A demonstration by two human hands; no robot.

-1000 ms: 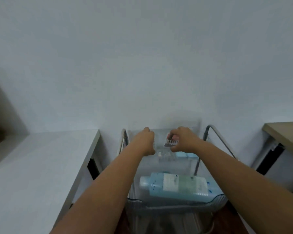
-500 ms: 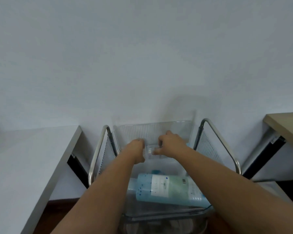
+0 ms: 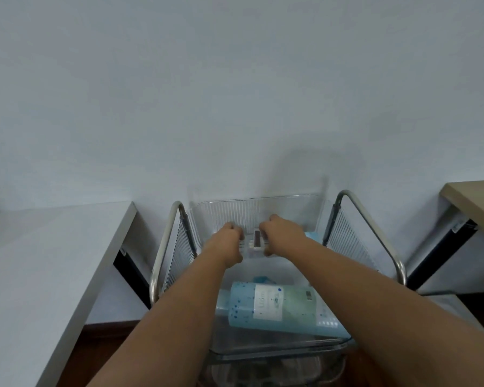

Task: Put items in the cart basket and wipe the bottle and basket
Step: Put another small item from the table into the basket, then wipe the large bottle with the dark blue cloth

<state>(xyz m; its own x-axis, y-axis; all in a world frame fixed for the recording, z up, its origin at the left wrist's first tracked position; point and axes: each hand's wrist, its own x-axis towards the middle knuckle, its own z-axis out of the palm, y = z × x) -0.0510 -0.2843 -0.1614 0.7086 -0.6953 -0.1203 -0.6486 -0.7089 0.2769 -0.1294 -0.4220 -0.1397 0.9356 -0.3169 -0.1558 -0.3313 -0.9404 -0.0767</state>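
A clear ribbed plastic basket sits on top of a metal cart. Inside it, near me, a light blue bottle with a white and green label lies on its side. At the far end of the basket my left hand and my right hand both grip a small clear plastic box with a dark item inside, low in the basket. A pale blue object peeks out behind my right wrist.
A white table stands left of the cart, its edge close to the cart's left handle. A wooden-topped desk stands at the right. A plain wall is right behind the cart. Dark wood floor shows below.
Both hands have carried the small clear box down from above the basket's far rim into the basket. My view has shifted, so more of the cart's side rails shows.
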